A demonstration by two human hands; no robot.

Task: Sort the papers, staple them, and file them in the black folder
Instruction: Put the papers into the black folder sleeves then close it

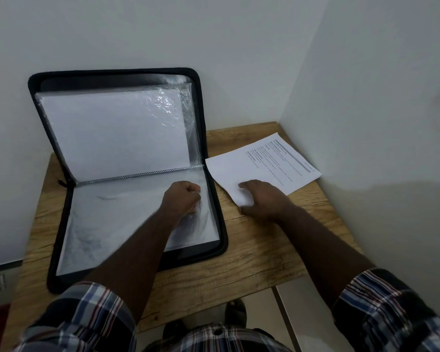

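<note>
Left hand (pixel 182 198): curled tight, pinching the clear sleeve (pixel 127 219) on the lower half of the black folder (pixel 220 224) near its right edge (prob. lifting the opening).
Right hand (pixel 261 198): fingers spread flat, pressing on the near corner of the papers (pixel 262 165).
Papers: on the bench (pixel 252 252), just right of the folder, touching its edge at the spine; long axis runs away and to the right, printed end far.
Key relation: papers lie right of the sleeve's open side, so right hand is nearer; move is likely a short slide leftward.
Folder: open, upper half propped vs. the wall (pixel 214 34); upper sleeve holds a white sheet (pixel 112 133).
Stapler: not seen.
</note>
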